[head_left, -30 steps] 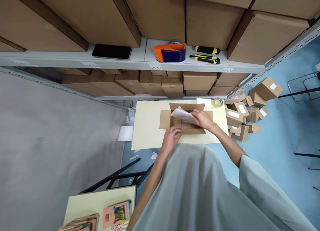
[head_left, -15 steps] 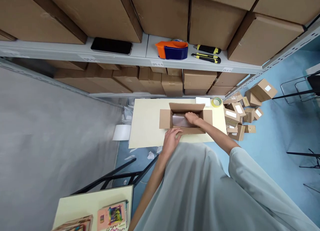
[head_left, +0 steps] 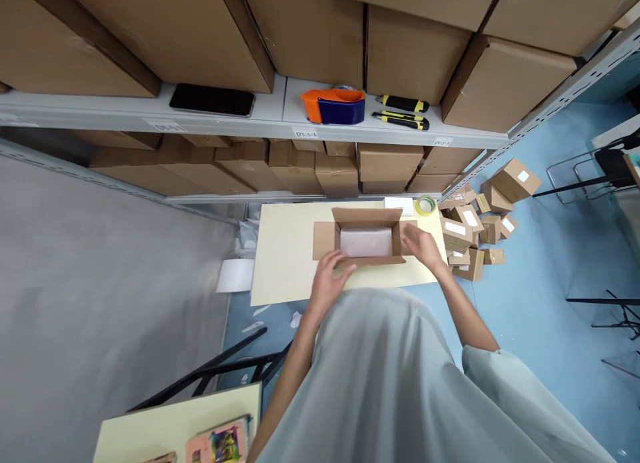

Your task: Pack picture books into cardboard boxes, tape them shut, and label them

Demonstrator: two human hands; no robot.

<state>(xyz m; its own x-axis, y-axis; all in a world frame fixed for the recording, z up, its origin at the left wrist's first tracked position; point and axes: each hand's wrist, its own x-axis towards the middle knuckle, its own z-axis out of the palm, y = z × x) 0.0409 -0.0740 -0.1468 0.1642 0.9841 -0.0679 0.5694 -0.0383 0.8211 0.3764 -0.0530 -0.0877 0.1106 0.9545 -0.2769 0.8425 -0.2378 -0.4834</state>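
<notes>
Withdrawn from the carton [head_left: 367, 215] since the earlier frame, the right hand [head_left: 423, 245] is at its three o'clock, grip undeterminable; the left hand [head_left: 328, 279], at seven, has digits apart. Uneven hand pressure could tilt the open carton, displacing the pale packet [head_left: 366, 243] inside.

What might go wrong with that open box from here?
The right hand beside the box might nudge it askew. The tape roll lies near the far right corner of the table, so a knock could send it off. The pale package inside might shift if the box gets bumped.
</notes>
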